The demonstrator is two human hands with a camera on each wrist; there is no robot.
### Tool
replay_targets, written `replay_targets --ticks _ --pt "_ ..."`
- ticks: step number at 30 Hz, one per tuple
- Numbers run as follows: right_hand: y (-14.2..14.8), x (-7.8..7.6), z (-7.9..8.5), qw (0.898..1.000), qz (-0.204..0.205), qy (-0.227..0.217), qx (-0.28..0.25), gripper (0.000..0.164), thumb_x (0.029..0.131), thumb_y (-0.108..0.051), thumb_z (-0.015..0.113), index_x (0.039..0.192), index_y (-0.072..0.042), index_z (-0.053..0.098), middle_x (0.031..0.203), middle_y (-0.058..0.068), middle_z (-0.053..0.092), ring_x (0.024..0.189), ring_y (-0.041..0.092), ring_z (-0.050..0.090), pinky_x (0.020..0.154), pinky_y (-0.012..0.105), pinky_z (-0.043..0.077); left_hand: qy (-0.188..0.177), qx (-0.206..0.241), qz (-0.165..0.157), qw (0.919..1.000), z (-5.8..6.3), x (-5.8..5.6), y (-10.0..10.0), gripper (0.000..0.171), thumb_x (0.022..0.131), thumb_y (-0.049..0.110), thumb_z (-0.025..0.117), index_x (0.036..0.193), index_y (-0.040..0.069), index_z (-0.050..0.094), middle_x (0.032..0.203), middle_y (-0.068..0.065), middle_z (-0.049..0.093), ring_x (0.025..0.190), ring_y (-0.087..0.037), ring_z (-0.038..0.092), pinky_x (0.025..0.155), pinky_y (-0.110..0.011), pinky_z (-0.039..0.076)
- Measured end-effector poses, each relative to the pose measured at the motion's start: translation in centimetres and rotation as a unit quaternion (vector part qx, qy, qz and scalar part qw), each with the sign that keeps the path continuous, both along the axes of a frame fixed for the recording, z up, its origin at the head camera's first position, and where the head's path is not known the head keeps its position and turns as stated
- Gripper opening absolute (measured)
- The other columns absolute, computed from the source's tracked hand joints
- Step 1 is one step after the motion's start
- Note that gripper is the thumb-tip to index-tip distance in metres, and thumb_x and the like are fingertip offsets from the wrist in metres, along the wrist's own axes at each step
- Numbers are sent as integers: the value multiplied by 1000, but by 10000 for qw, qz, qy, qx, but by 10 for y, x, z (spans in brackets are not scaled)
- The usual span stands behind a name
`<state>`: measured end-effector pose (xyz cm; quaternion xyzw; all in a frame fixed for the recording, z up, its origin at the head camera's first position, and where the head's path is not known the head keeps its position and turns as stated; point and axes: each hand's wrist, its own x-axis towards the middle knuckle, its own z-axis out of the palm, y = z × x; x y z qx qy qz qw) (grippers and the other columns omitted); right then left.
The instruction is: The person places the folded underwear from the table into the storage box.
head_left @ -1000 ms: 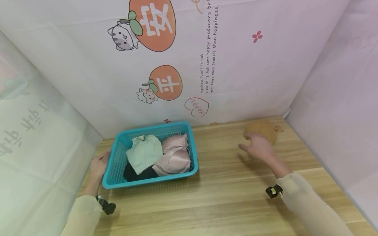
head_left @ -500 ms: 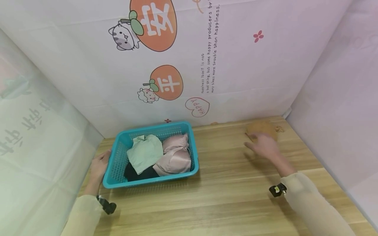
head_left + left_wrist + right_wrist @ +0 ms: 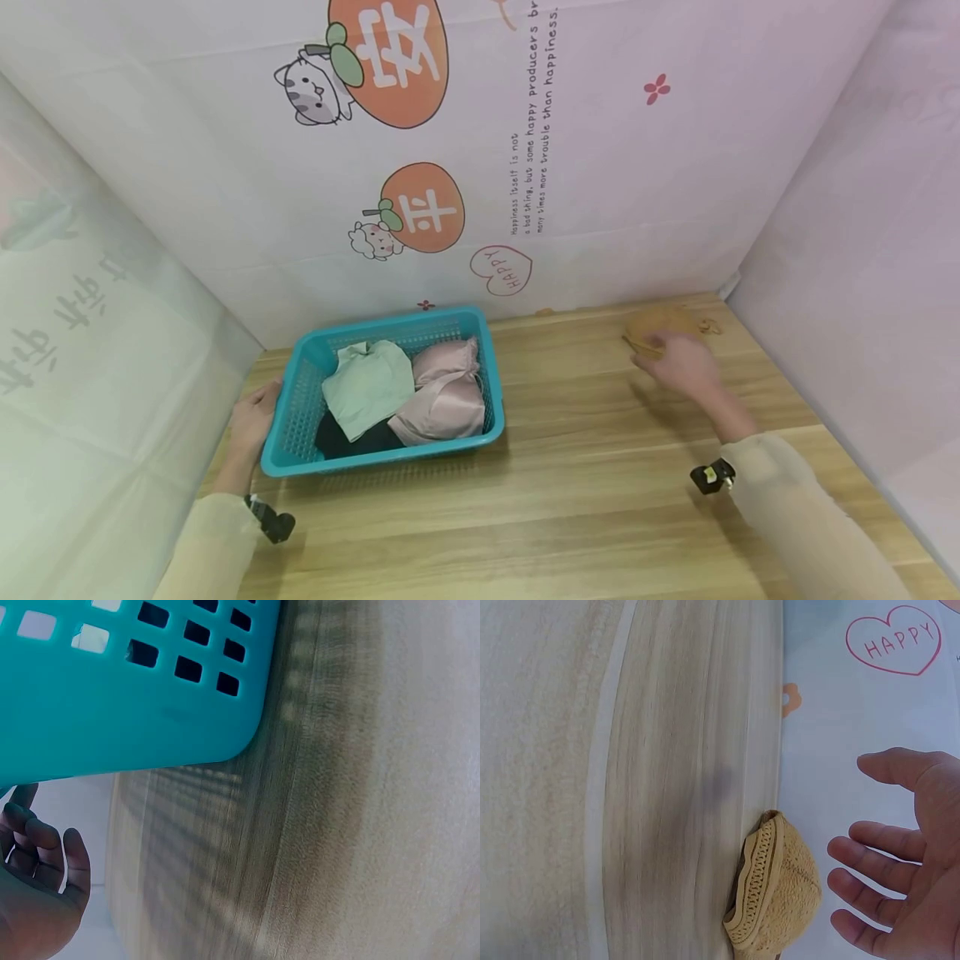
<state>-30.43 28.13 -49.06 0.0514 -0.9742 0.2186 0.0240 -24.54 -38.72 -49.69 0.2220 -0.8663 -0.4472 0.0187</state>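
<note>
On the left of the table stands a turquoise plastic basket [image 3: 300, 466]. My left hand [image 3: 252, 421] holds its left rim; the left wrist view shows curled fingers [image 3: 46, 838] at the rim, with the thumb hidden. Inside lie a pale green cloth garment [image 3: 367, 387], a pink satin bra [image 3: 442, 410] and a black garment [image 3: 341, 439]. At the back right, a tan bra [image 3: 780, 889] with a lace edge lies on the table. My right hand [image 3: 686, 367] hovers just over it, thumb and fingers spread apart in the right wrist view, holding nothing.
The wood-grain table [image 3: 555, 500] spans the foreground. White printed cloth [image 3: 600, 167] hangs behind it, and more cloth closes off the left and right sides. A black wrist camera [image 3: 711, 476] sits on the right sleeve.
My right hand has moved a little to the right over the tan bra, its thumb coming nearer to the bra. The left hand and the basket have stayed in place.
</note>
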Motion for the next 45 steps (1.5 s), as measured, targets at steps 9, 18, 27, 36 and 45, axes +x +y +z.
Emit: replay_targets --ticks 9,18,27,36,45 --pt "10 -2 -3 9998 -106 -124 -80 63 95 -43 63 137 3 53 138 29 57 121 51 55 101 66 43 29 74 23 10000 0 -2 1 84 97 71 32 152 8 39 156 -24 38 143 -49 37 114 -61 37" --pt "17 -5 -6 9998 -166 -89 -71 63 96 -43 62 137 4 53 139 30 55 122 52 53 100 67 43 80 85 8 9999 0 -2 1 87 97 73 31 152 6 40 156 -25 39 143 -49 37 114 -61 37" --pt "25 -6 -8 9990 -342 -212 -187 63 96 -47 59 139 -2 51 139 29 54 122 54 51 97 69 42 113 28 -41 9999 -1 -1 0 86 97 72 32 152 6 40 156 -25 39 142 -49 38 113 -61 38" --pt "33 -8 -16 9981 -552 137 -252 63 94 -40 63 138 3 50 138 33 52 124 55 48 100 69 42 119 64 -60 9999 -1 -1 0 84 98 70 32 152 6 41 156 -25 39 142 -48 38 113 -61 39" --pt "42 -18 -20 9962 -771 311 -242 67 91 -37 66 139 6 48 143 37 43 130 58 37 105 72 33 21 177 8 9998 -2 -2 1 86 97 72 31 153 7 37 157 -23 38 143 -48 37 113 -59 39"
